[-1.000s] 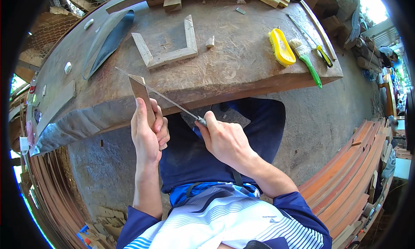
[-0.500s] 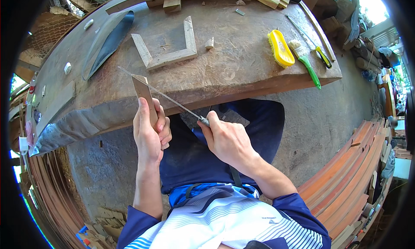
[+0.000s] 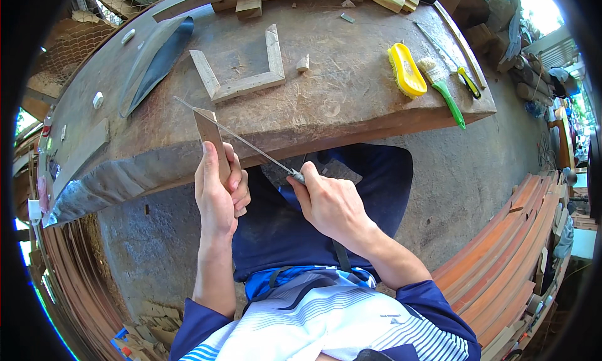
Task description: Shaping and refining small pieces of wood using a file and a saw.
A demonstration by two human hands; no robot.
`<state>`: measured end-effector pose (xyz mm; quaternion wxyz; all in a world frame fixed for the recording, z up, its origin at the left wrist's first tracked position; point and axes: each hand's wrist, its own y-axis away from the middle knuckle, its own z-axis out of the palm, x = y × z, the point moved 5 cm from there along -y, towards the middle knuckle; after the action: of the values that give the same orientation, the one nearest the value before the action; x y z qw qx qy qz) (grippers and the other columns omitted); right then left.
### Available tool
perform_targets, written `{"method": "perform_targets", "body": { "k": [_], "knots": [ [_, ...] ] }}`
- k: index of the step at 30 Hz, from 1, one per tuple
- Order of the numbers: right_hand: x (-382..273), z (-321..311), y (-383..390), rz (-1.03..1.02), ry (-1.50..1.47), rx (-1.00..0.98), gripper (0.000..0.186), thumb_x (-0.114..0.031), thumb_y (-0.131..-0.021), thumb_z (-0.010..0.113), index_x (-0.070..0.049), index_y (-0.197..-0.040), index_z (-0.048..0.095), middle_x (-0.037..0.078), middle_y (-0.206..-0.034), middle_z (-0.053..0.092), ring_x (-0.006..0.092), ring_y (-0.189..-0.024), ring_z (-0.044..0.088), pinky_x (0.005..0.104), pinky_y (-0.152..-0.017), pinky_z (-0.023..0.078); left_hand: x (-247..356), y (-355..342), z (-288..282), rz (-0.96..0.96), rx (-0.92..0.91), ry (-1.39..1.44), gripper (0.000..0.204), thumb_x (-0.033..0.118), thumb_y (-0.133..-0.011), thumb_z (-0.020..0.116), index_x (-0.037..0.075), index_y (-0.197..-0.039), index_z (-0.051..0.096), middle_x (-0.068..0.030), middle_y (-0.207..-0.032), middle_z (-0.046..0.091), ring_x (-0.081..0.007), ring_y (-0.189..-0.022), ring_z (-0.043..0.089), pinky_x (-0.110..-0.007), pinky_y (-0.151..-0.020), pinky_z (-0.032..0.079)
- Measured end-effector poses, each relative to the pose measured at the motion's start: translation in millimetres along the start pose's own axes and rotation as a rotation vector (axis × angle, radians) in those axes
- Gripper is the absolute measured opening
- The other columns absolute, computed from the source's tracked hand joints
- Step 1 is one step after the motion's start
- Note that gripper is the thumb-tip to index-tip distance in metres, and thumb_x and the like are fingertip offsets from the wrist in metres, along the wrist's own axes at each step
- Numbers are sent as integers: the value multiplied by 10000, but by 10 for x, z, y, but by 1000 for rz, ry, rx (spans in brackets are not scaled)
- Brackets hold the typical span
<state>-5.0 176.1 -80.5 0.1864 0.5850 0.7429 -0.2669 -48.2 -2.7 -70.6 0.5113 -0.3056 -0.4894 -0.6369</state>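
Observation:
My left hand (image 3: pixel 216 198) grips an upright wooden strip (image 3: pixel 209 129) at the front edge of the workbench (image 3: pixel 351 104). My right hand (image 3: pixel 332 207) is closed round the grey handle (image 3: pixel 300 177) of a long, thin metal blade (image 3: pixel 251 146), either a file or a saw; I cannot tell which. The blade runs diagonally up and left across the strip's upper end. Beyond it lies a three-sided wooden frame (image 3: pixel 248 82) with mitred joints, and a small wood offcut (image 3: pixel 303 62) sits beside that.
On the bench are a yellow brush (image 3: pixel 407 69), a green-handled paintbrush (image 3: pixel 448 104), a slim tool (image 3: pixel 468 84), a dark curved sheet (image 3: pixel 165 63) and wood blocks (image 3: pixel 249 7) at the back. Long reddish boards (image 3: pixel 492 248) lie low at right, more boards (image 3: pixel 78 267) at left.
Both hands, with the strip and the blade, have shifted a few pixels to the right since a second ago. Their grips look the same.

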Motion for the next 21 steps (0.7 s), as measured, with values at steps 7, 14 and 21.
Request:
{"method": "perform_targets", "body": {
  "k": [7,14,21],
  "knots": [
    [16,-8,-1,1,3,-4,275,-207,-1044,633,-24,-901,485,154,-568,615,346,-501,638,447,-453,459,-15,-15,10,-11,1,-6,492,593,-1091,435,118,-995,527,66,-613,350,-16,-424,252,-207,-344,191],
    [52,-3,6,12,1,-10,275,-208,-1043,634,-21,-904,489,153,-565,614,345,-502,639,449,-455,458,-34,-34,32,-12,-2,-11,495,592,-1091,438,113,-1008,529,64,-616,355,-17,-424,253,-207,-343,191],
    [71,-6,9,20,-6,-8,263,-204,-1036,642,-21,-916,497,157,-569,614,349,-501,639,451,-449,463,-44,-40,54,-17,-2,-11,497,595,-1091,434,114,-1009,526,64,-612,355,-17,-421,253,-207,-341,193]
  ]
}}
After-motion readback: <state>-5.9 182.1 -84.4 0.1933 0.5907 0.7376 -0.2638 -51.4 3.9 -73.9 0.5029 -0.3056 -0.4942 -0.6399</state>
